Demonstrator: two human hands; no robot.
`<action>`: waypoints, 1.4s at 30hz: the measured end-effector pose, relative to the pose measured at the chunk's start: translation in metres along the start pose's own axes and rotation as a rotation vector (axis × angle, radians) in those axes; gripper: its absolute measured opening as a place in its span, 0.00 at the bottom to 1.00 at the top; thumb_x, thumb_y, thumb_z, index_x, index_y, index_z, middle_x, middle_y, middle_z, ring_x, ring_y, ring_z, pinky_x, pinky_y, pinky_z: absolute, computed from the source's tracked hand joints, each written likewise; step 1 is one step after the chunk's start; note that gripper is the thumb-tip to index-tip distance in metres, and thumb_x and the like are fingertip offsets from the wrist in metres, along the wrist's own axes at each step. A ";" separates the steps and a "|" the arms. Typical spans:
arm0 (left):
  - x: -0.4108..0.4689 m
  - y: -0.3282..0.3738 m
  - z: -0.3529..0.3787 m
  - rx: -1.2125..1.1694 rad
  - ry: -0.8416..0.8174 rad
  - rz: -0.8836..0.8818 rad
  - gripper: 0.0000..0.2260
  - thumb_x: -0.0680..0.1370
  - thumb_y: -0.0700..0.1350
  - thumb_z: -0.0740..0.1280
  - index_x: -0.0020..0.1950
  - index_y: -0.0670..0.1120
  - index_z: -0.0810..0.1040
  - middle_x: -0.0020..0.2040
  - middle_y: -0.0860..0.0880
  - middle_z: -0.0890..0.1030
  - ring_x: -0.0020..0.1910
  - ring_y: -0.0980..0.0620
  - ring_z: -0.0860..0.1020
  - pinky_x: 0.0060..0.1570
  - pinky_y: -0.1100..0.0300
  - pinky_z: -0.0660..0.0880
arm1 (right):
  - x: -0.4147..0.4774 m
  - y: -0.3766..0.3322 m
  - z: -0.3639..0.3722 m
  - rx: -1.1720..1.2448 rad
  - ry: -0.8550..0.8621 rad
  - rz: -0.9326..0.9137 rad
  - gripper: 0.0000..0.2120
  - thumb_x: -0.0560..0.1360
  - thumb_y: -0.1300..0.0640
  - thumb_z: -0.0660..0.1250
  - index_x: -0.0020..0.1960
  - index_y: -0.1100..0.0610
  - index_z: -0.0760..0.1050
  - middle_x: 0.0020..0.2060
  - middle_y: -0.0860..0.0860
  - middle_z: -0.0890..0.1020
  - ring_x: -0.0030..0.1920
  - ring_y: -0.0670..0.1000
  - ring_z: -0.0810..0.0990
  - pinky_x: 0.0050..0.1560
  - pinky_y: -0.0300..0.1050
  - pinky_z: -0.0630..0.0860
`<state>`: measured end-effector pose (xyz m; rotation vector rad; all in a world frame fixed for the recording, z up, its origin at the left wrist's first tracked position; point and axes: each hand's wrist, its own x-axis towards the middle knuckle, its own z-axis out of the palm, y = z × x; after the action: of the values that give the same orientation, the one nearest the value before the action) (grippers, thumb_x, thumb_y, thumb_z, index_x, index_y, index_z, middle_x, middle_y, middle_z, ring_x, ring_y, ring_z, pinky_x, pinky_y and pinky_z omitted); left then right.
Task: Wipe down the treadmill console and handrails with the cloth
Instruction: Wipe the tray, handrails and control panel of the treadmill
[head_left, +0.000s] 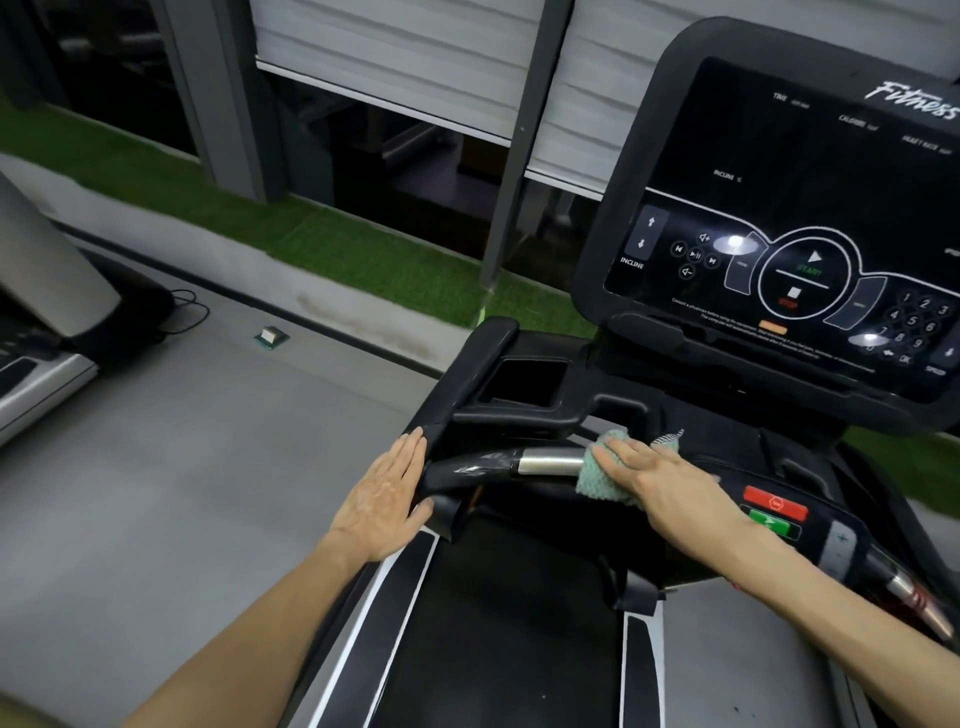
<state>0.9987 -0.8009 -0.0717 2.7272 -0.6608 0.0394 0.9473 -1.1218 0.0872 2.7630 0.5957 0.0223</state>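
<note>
As right hand (660, 475) presses 1 cloth (597, 480), left hand (382, 493) flat, 1 console (779, 208)

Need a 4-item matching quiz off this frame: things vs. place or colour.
Things:
1. cloth
2. left hand
3. stop button
4. console

Place or colour:
a. red, right of the right hand
b. under the right hand, on the handrail
c. dark, top right
d. flat against the handrail's left end

Pairs: 1-b, 2-d, 3-a, 4-c

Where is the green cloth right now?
In the head view, the cloth sits low and right of centre, pressed under the right hand on the front handrail, beside its silver grip.
</note>
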 end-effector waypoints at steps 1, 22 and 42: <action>0.000 0.000 0.000 0.005 0.002 -0.001 0.35 0.82 0.54 0.58 0.79 0.40 0.43 0.80 0.45 0.42 0.79 0.50 0.43 0.75 0.58 0.40 | 0.008 -0.005 0.006 0.018 -0.001 -0.009 0.37 0.55 0.70 0.72 0.64 0.58 0.76 0.58 0.55 0.81 0.54 0.53 0.82 0.52 0.43 0.78; 0.000 0.001 0.000 0.029 -0.015 -0.011 0.34 0.83 0.54 0.54 0.79 0.41 0.39 0.79 0.47 0.37 0.79 0.51 0.40 0.74 0.60 0.37 | 0.050 -0.042 0.015 0.091 -0.034 -0.179 0.30 0.74 0.67 0.51 0.76 0.57 0.59 0.74 0.55 0.63 0.74 0.55 0.63 0.71 0.50 0.60; 0.000 -0.001 -0.003 0.009 -0.041 0.000 0.37 0.78 0.57 0.54 0.80 0.41 0.43 0.79 0.46 0.40 0.79 0.51 0.41 0.74 0.60 0.38 | 0.073 -0.070 0.025 -0.017 -0.036 -0.296 0.32 0.72 0.65 0.66 0.75 0.59 0.61 0.73 0.55 0.66 0.73 0.56 0.65 0.70 0.52 0.62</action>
<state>0.9988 -0.7994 -0.0692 2.7430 -0.6734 -0.0138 0.9879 -1.0393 0.0378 2.6244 0.9814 -0.0873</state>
